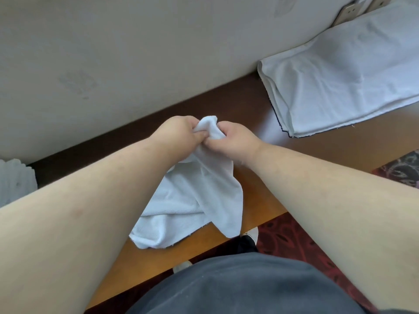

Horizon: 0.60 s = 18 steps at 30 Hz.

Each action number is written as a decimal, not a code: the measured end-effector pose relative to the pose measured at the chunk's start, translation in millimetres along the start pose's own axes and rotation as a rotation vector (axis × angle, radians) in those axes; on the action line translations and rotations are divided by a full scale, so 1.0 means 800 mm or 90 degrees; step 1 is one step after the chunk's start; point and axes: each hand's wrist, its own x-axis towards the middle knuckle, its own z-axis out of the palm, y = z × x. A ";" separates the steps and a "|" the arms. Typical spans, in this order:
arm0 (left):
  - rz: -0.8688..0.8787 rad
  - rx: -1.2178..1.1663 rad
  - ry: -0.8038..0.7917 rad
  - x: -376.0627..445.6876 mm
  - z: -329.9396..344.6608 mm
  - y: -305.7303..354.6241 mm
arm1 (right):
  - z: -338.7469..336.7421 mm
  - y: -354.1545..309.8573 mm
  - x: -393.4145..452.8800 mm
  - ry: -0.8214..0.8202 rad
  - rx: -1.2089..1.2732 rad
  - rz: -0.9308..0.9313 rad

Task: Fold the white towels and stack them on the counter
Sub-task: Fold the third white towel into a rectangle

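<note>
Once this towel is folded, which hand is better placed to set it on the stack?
Right, probably. The folded stack lies on the counter to the right, nearer the right hand than the left hand. Both now pinch the same bunched end of the towel.

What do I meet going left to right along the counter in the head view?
Pleated white object at the left edge → left hand → towel bunched between both hands → right hand → folded towel stack by the wall.
</note>
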 end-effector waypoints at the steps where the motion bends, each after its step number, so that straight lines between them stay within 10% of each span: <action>1: 0.009 -0.020 0.013 0.001 -0.002 0.002 | -0.005 0.001 -0.001 -0.019 0.021 0.009; 9: 0.039 -0.051 0.145 0.023 -0.028 0.012 | -0.042 0.077 -0.036 -0.352 0.017 0.246; 18: 0.040 0.103 0.160 0.099 -0.018 0.040 | -0.090 0.141 -0.088 -0.124 0.213 0.345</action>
